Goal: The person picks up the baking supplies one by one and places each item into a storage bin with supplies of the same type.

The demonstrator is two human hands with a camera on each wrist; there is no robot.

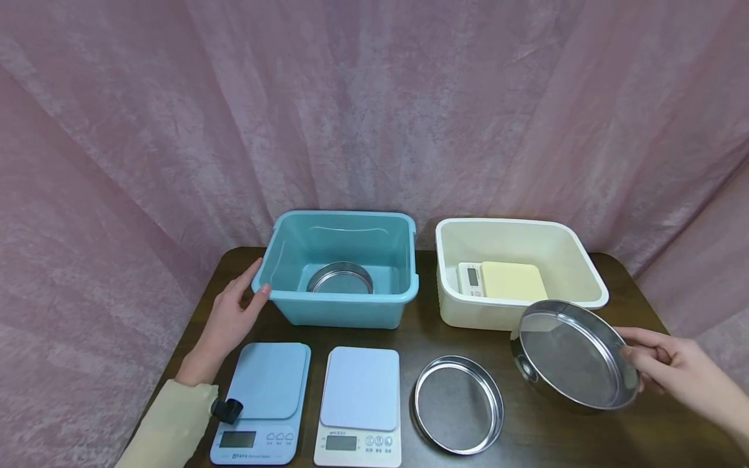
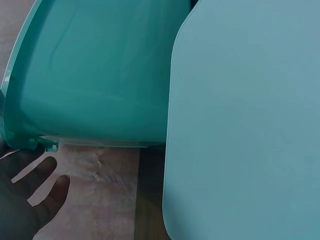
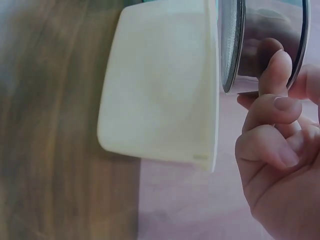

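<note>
My left hand [image 1: 229, 318] holds the near left corner of a blue plastic bin [image 1: 339, 315], thumb over the rim and fingers along the outside; several fingers spread loosely in the left wrist view. Inside that bin lies a small round metal sieve [image 1: 341, 265]. At the right, my right hand [image 1: 673, 364] grips the rim of a larger round metal sieve [image 1: 573, 357], thumb on one side and fingers curled behind. This sieve is tilted above the table, its left edge overlapping the cream bin [image 1: 480, 317]. Another round sieve [image 1: 459, 406] lies flat on the table nearby.
A kitchen scale with a yellow plate [image 1: 513, 281] sits in the cream bin. Along the near edge of the dark wooden table [image 1: 421, 338] lie a blue kitchen scale [image 1: 269, 403] and a white kitchen scale [image 1: 359, 403]. A pink curtain [image 1: 374, 117] hangs behind.
</note>
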